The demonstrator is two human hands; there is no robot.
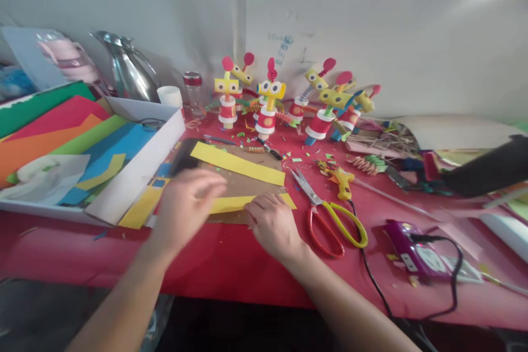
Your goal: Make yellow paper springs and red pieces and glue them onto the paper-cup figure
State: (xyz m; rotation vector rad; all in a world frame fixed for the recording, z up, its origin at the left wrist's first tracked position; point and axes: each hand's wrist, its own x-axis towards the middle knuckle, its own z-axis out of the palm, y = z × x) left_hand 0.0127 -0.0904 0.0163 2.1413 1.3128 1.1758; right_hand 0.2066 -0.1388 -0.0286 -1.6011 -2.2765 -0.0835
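A yellow paper strip (231, 204) lies across the near part of a brown cardboard sheet (264, 155). My right hand (274, 225) rests on the strip's right part with fingers bent and closed over it. Over its left end is my left hand (187, 203), slightly blurred, its fingers bent and the thumb apart, with nothing visible in them. Farther back on the cardboard lies a second yellow strip (239, 164), touched by neither hand. To the right of my right hand are scissors (315, 198) with red and yellow handles, blades partly apart.
Several paper-cup robot figures (267, 121) stand at the back. A white box (138, 176) of coloured sheets is at left, near a metal jug (127, 69). On the right are a yellow glue gun (343, 182), a purple device (416, 253) and a black cord (367, 269).
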